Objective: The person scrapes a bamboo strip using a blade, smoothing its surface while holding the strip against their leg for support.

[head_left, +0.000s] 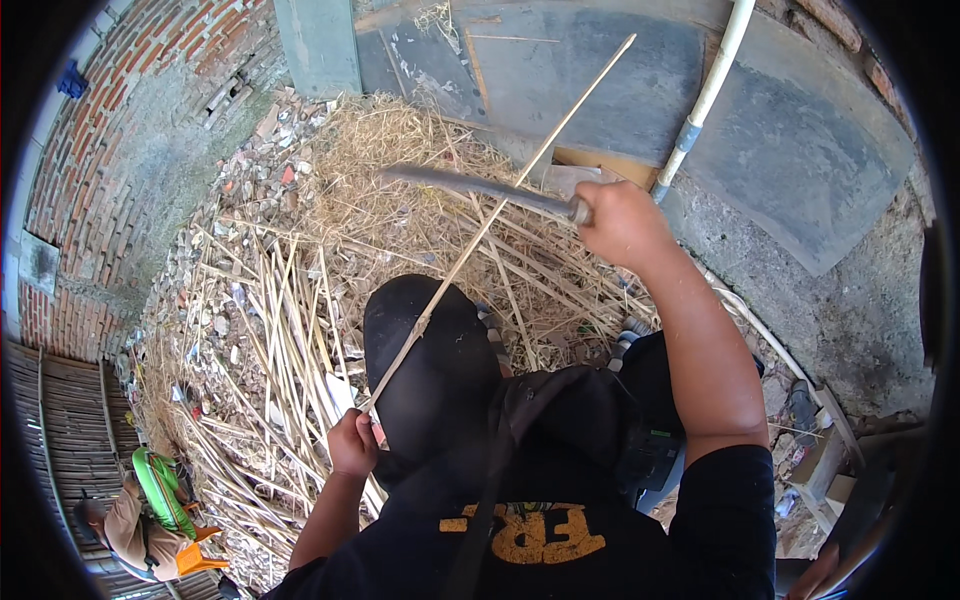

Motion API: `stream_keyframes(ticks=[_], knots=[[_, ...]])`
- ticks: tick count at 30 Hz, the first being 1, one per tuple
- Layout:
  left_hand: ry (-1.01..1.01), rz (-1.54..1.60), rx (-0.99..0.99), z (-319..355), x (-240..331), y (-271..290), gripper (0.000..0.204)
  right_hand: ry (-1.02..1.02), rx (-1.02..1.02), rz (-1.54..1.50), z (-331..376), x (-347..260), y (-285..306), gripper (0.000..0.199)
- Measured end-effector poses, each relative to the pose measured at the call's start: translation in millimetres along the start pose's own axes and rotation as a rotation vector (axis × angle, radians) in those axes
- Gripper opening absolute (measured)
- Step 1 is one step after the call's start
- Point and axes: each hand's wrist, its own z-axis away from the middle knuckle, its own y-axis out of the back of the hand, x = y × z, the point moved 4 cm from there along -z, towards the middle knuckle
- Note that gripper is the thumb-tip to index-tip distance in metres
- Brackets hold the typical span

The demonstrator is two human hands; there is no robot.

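My left hand (353,443) is closed round the lower end of a long, thin bamboo strip (463,262). The strip slants up and away to the right, passing over my black-clad knee (432,360). In my right hand (622,228) is the handle of a machete (465,185), its long dark blade pointing left. Blade and strip cross in view a short way beyond the knee; whether they touch I cannot tell. Fingers of both hands are wrapped tight, partly hidden by the backs of the hands.
Many split bamboo strips (290,330) lie left of my leg, and a heap of straw-like shavings (390,150) lies ahead. Grey panels (620,90) and a pale pipe (708,85) stand at the far right. Another person (140,530) sits at lower left beside an orange chair (200,555).
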Motion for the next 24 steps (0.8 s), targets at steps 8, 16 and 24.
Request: stream_keyframes(ticks=[8,16,24], knots=[[0.0,-0.008,-0.021,0.9,-2.0,4.0,0.039,0.054,-0.044,-0.048,9.2,-28.4,3.4,0.016],[-0.042,-0.038,0.006,-3.4,3.0,8.3,0.038,-0.044,0.095,-0.038,-5.6,10.3,3.4,0.022],[-0.022,-0.038,0.038,-0.7,-1.5,0.7,0.043,0.072,-0.096,-0.004,9.4,-33.4,6.4,0.028]])
